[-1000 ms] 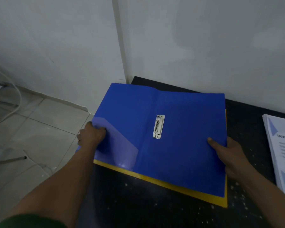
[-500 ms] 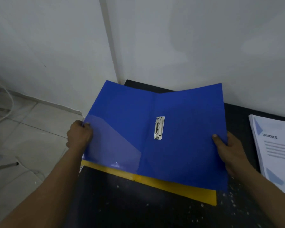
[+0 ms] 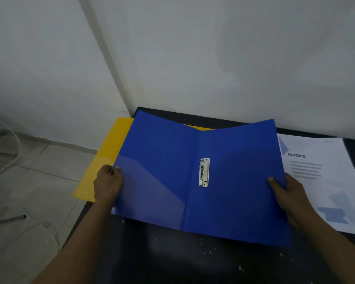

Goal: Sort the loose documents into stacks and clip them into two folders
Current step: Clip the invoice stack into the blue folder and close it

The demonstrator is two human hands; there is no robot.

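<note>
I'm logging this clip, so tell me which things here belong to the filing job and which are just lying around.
For the job:
blue folder
metal clip
yellow folder
invoice papers
left hand and right hand, both holding the blue folder

Just lying about:
white cable on the floor
metal rod

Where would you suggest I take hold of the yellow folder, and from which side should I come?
Probably take the yellow folder by its left edge, coming from the left. That strip juts past the table over the floor, so fingers can slip beneath, while the open blue folder covers the rest.
</note>
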